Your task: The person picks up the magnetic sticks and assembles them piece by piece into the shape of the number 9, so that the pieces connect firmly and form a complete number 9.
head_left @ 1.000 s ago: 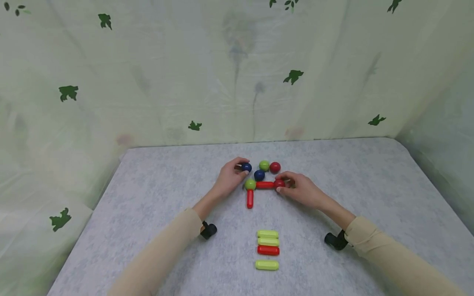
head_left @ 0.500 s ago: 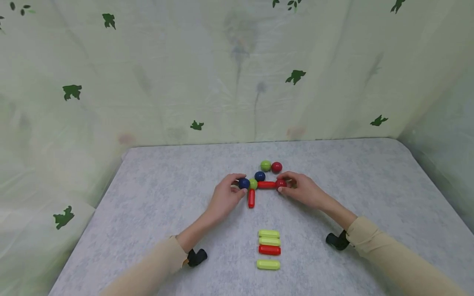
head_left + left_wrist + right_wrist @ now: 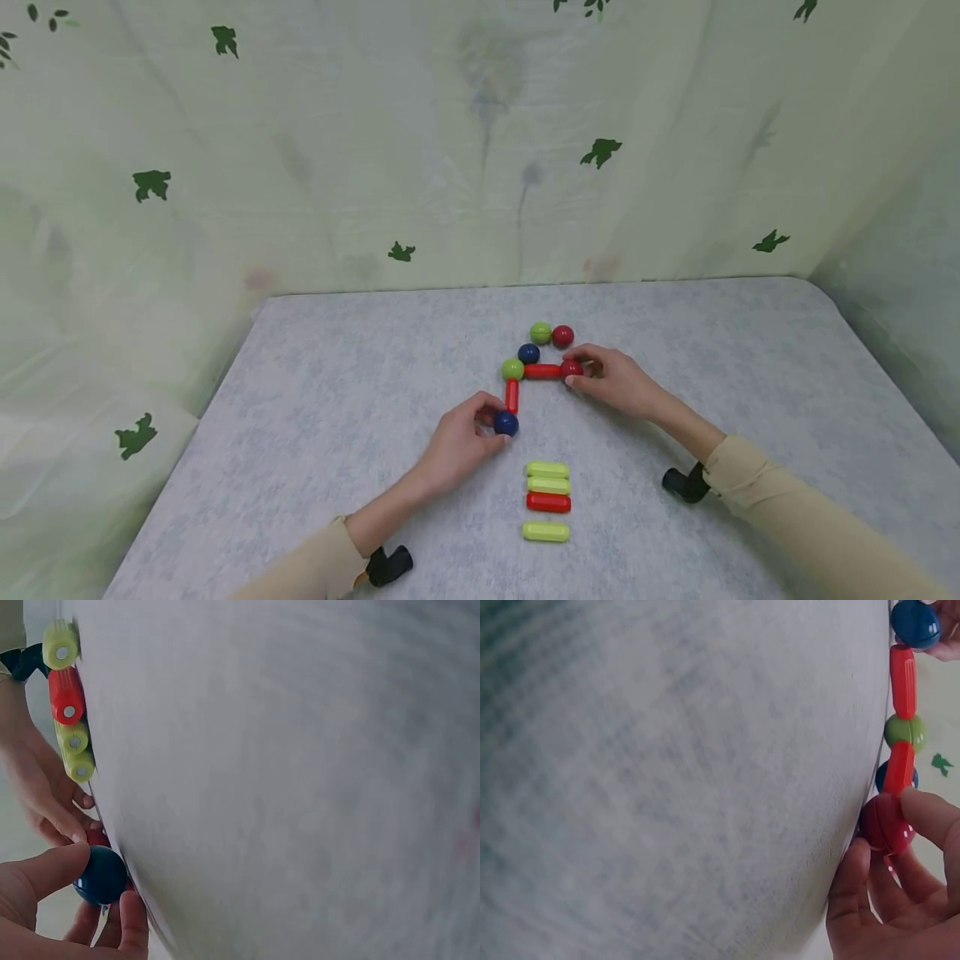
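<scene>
Between thumb and fingers, my left hand [image 3: 463, 442] pinches a dark blue ball [image 3: 506, 423], right at the near end of a red rod [image 3: 512, 397]. That rod runs up to a green ball [image 3: 513, 369], and from there a second red rod [image 3: 542, 372] reaches right to a red ball [image 3: 572, 370]. My right hand [image 3: 617, 383] grips this red ball, thumb on one side and fingers on the other, as the right wrist view shows. Another blue ball [image 3: 528, 353] lies just behind the corner of the two rods.
Behind the rods, a loose green ball [image 3: 541, 333] and a red ball [image 3: 562, 336] sit side by side. Nearer the front lie several yellow-green rods [image 3: 546, 531] and a red rod [image 3: 548, 502]. A pale leaf-patterned curtain [image 3: 337, 150] stands along the table's far edge [image 3: 450, 289].
My left hand has carried the blue ball from the back, past the left of the green ball, down to the near end of the red rod. The right hand stays on the red ball.
</scene>
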Action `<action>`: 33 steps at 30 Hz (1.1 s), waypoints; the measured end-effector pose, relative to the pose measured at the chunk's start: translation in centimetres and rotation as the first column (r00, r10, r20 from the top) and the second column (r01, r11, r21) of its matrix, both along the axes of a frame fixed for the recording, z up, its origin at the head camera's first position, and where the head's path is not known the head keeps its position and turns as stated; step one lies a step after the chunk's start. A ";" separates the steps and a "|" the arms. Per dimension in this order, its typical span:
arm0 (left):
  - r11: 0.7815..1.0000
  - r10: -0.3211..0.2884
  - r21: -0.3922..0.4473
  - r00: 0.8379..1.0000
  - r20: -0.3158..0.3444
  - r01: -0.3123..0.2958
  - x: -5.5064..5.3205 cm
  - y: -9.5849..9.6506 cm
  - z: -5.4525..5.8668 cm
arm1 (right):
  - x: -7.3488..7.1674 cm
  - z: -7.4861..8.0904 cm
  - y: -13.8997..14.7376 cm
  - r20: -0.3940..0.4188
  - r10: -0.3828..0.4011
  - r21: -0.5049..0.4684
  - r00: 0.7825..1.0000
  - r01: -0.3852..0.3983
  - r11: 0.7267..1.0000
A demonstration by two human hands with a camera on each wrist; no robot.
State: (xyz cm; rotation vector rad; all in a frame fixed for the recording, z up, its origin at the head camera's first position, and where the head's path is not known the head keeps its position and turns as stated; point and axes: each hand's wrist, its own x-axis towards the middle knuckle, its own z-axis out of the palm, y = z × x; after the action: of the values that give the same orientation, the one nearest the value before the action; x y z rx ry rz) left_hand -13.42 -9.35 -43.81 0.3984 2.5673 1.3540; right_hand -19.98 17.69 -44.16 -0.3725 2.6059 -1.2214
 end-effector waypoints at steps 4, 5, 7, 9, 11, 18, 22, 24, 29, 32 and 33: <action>1.000 0.020 -0.016 1.000 0.020 -0.019 0.0 0.1 -0.1 | 0.0 0.2 0.0 0.001 0.007 0.007 1.000 -0.007 1.000; 1.000 0.023 -0.017 0.999 0.025 -0.023 0.0 0.1 -0.1 | 0.0 0.3 0.0 -0.010 0.009 0.014 1.000 -0.009 1.000; 0.999 0.029 -0.019 0.999 0.037 -0.028 0.0 0.2 -0.1 | 0.2 0.7 -0.1 -0.031 -0.004 0.016 1.000 0.005 1.000; 0.999 0.033 -0.019 0.998 0.051 -0.032 0.0 0.2 -0.1 | 0.6 1.2 -0.3 -0.076 -0.006 0.011 0.997 0.007 1.000; 0.999 0.038 -0.015 0.997 0.063 -0.038 -0.1 0.2 -0.1 | 0.9 1.7 -0.7 -0.121 -0.002 -0.006 0.993 0.002 1.000; 0.999 0.027 0.020 0.998 0.064 -0.028 -0.1 0.0 -0.3 | 2.0 2.3 -3.3 -0.160 0.153 -0.032 0.975 -0.160 0.987; 0.999 0.021 0.034 0.998 0.058 -0.023 -0.1 -0.1 -0.5 | 2.0 1.8 -4.9 -0.115 0.260 0.003 0.959 -0.261 0.965; 0.999 0.021 0.036 0.998 0.057 -0.023 -0.1 -0.1 -0.5 | 1.9 1.6 -5.6 -0.105 0.307 0.046 0.946 -0.304 0.952; 0.999 0.015 0.042 0.998 0.054 -0.018 0.0 -0.1 -0.4 | 1.6 1.2 -6.8 -0.120 0.418 0.163 0.900 -0.398 0.903; 0.999 0.015 0.047 0.998 0.056 -0.018 0.0 0.0 -0.4 | 1.4 1.2 -7.1 -0.111 0.424 0.162 0.899 -0.405 0.900; 0.999 0.017 0.047 0.998 0.056 -0.019 0.0 0.0 -0.4 | 1.4 1.2 -7.1 -0.109 0.416 0.151 0.903 -0.398 0.905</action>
State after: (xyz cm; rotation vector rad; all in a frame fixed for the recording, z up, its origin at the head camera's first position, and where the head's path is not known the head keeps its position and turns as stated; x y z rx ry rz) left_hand -13.44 -9.38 -44.23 0.3412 2.5041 1.4138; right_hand -18.54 10.54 -42.97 -0.9536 2.5160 -0.9102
